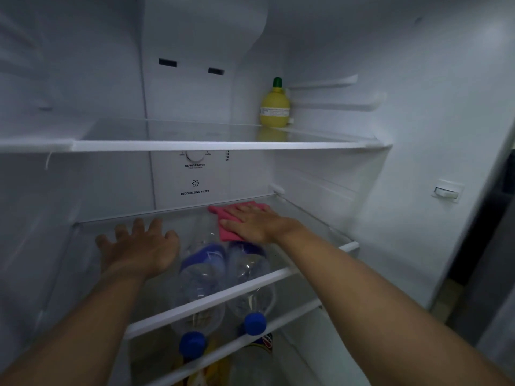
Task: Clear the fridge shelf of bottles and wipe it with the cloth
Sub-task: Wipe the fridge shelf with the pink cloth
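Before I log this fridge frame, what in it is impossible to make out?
Head view:
- pink cloth: mostly covered by the right hand.
- items on the lowest level: hidden behind shelf rails, cut off by the bottom edge.
- lemon bottle label: too small to read.

Your right hand (255, 222) lies flat on the cloth (227, 218), which sits on the middle shelf (211, 299) toward its back right. Your left hand (139, 246) is over the same shelf to the left, well apart from the cloth. Beneath this shelf, seen through it, two bottles (200, 274) lie side by side on the shelf below, caps (192, 344) toward you, between your two forearms. On the top shelf (195, 146), a squeeze bottle (274, 105) stands upright at the back right corner. The dial (194, 156) is on the back wall, between the top and middle shelves.
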